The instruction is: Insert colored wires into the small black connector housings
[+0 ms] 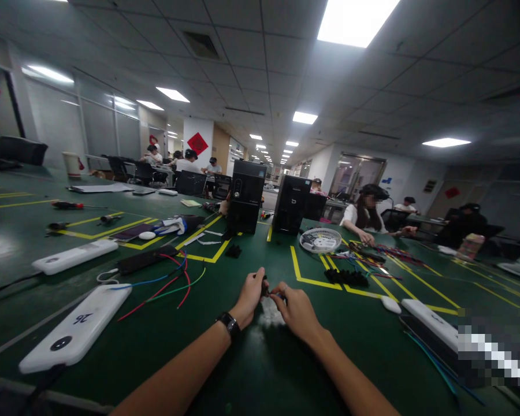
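There are two black towers, one white basket and seemingly one held part.

So on this bench, the left hand and right hand meet toward the middle of the near edge. Two towers stand side by side toward the far edge, basket just right of them, wire pile further right. Device near the near-left corner, cup way back left toward the far edge.
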Tool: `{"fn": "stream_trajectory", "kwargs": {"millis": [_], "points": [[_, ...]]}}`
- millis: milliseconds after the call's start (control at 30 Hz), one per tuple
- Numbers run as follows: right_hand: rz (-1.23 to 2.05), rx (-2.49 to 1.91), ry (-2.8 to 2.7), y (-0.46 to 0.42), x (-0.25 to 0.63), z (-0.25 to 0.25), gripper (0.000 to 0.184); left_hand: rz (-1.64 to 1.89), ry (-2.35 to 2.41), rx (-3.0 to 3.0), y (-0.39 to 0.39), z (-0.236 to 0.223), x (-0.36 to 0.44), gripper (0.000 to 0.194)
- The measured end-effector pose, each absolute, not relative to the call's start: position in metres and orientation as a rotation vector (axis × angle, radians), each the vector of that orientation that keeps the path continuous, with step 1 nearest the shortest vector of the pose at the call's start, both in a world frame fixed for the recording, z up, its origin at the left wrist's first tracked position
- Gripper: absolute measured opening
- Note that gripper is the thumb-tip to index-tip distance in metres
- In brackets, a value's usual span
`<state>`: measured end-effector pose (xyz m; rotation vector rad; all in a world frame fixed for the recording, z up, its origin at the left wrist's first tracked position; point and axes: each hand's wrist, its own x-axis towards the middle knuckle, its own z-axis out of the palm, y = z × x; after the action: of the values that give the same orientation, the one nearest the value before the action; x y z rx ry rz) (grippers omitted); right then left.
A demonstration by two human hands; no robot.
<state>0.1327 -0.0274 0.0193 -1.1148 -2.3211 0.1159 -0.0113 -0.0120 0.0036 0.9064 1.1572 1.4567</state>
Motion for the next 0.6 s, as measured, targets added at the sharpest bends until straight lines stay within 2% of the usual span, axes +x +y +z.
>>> {"fn": "stream_trajectory", "kwargs": {"millis": [300,600], "points": [[0.038,-1.052,-2.406,-0.022,0.150,0.040,0.018,1.415,1.191,1.086,-0.015,0.010,-0.009,0.045],[0.133,-0.922,-2.295,-0.041,0.117,0.011,0.020,1.578,1.118,0.753,-0.019,0.010,-0.011,0.063]]}}
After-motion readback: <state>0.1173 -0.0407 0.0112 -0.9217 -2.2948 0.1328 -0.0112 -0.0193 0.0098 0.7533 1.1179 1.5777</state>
